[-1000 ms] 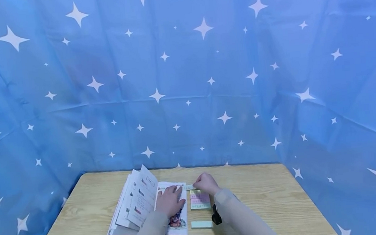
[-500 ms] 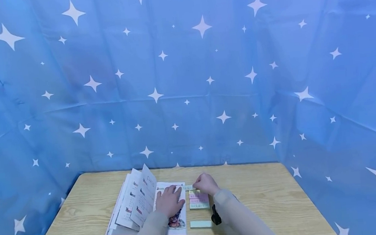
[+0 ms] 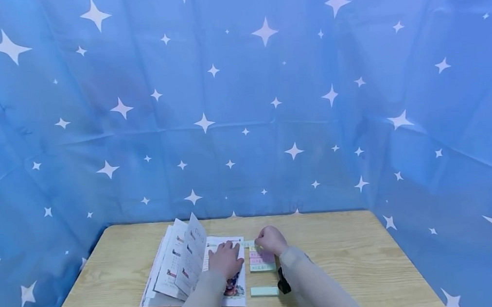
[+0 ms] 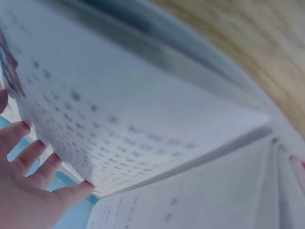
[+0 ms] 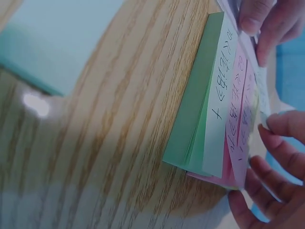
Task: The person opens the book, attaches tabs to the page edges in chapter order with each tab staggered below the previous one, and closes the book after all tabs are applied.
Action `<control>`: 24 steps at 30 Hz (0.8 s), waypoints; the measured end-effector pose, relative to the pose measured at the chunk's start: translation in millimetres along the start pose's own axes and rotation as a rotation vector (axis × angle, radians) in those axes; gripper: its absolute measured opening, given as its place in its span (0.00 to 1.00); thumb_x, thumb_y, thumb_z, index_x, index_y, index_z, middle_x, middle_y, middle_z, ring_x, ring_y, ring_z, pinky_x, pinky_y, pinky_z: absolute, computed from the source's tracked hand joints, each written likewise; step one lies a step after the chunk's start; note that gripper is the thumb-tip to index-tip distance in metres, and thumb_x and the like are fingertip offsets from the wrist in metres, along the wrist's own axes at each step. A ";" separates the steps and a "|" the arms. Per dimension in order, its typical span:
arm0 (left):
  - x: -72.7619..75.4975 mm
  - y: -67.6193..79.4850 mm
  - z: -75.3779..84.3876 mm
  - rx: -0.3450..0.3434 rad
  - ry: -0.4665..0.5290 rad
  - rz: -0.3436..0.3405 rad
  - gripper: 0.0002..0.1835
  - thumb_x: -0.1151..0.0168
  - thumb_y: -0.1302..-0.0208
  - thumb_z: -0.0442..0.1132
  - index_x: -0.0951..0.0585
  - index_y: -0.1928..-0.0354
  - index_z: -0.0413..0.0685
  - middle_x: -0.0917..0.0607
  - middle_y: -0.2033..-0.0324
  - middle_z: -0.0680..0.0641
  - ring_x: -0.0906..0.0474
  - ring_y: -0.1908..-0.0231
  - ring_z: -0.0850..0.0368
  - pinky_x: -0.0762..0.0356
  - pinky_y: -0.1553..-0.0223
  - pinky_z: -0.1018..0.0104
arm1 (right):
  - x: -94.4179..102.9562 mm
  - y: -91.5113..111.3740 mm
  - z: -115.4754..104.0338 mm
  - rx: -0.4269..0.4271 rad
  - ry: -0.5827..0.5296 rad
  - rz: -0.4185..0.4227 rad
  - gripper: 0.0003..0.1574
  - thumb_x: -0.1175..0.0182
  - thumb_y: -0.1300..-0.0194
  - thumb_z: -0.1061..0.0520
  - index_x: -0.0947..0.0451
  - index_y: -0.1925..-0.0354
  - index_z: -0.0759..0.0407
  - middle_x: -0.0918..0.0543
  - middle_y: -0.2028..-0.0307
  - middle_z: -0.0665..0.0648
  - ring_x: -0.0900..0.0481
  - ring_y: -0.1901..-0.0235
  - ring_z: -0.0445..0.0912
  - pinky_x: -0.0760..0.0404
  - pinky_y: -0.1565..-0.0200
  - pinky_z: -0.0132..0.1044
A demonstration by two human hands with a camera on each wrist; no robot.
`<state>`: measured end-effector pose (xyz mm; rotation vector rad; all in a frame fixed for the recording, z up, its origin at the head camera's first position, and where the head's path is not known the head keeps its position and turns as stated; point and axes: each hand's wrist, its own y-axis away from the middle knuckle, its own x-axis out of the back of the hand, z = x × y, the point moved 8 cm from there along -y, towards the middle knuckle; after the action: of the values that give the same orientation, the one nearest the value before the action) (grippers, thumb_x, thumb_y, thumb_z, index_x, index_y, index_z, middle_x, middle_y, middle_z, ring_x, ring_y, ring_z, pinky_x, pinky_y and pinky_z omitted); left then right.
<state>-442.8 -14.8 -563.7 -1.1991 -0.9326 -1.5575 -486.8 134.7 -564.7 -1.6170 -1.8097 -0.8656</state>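
An illustrated book (image 3: 239, 298) lies spread on the table, several left-hand pages fanned upward. My left hand (image 3: 226, 261) rests on its right page with fingers spread. In the left wrist view that hand's fingers (image 4: 45, 169) lie along the page edge. Between thumb and fingertip, my right hand (image 3: 271, 240) pinches a narrow pale sticky note (image 3: 248, 244) with handwriting. Its left end meets the page's upper right edge. Just below, pink and green sticky note pads (image 5: 217, 100) with handwritten top strips lie in a stack of rows beside the book; my right fingers curl close past their end.
A separate pale green pad (image 3: 264, 291) lies nearer the person, right of the book. The wooden table (image 3: 347, 261) extends to both sides. A blue star-patterned curtain (image 3: 241, 100) hangs behind and at the sides.
The pinched sticky note has shifted slightly left, its end now over the page edge. Both hands stay nearly in place, and the left forearm has moved a little to the right.
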 end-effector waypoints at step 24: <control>-2.0 -2.8 -0.8 0.016 -0.017 -0.075 0.22 0.53 0.37 0.40 0.33 0.40 0.58 0.33 0.42 0.50 0.41 0.42 0.46 0.45 0.49 0.34 | -40.4 134.9 -78.0 0.623 0.608 -0.039 0.32 0.46 0.47 0.34 0.27 0.49 0.50 0.29 0.45 0.53 0.32 0.46 0.46 0.38 0.50 0.61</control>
<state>-445.5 -14.4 -565.9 -1.1796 -1.0094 -1.5988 -349.0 57.8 -532.6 -0.8129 -1.4627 -0.6234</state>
